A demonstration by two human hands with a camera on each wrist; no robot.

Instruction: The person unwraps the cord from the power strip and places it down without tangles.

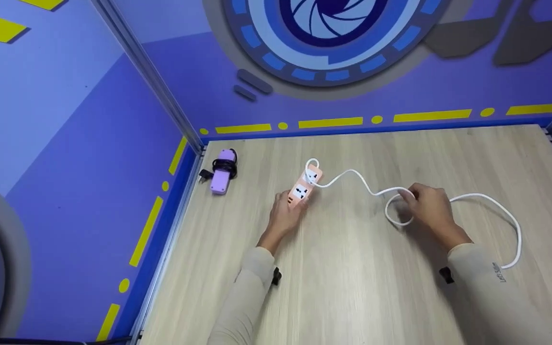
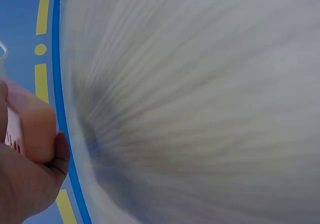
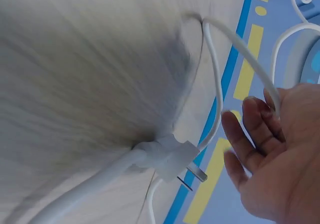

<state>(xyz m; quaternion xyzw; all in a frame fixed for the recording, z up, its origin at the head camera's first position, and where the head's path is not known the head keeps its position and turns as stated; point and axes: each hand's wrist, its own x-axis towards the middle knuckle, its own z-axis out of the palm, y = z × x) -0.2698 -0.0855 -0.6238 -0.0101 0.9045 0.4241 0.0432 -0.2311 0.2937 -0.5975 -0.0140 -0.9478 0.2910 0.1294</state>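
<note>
My left hand (image 1: 287,214) grips the near end of a pink power strip (image 1: 306,184) with white sockets, holding it tilted over the table. In the left wrist view the strip's end (image 2: 41,134) sits between thumb and fingers. A white cord (image 1: 352,171) loops at the strip's far end and runs right. My right hand (image 1: 429,203) pinches that cord between thumb and fingers, the other fingers loosely bent. Below it, the right wrist view shows the white plug (image 3: 170,156) with metal prongs; in the head view the hand hides it.
At the table's back left lies a purple power strip (image 1: 220,184) with a black cord (image 1: 224,165) wound round it and its plug (image 1: 204,174) sticking out. A loop of white cord (image 1: 515,225) curves near the right sleeve. Blue-purple panels (image 1: 170,91) bound the table's back and left.
</note>
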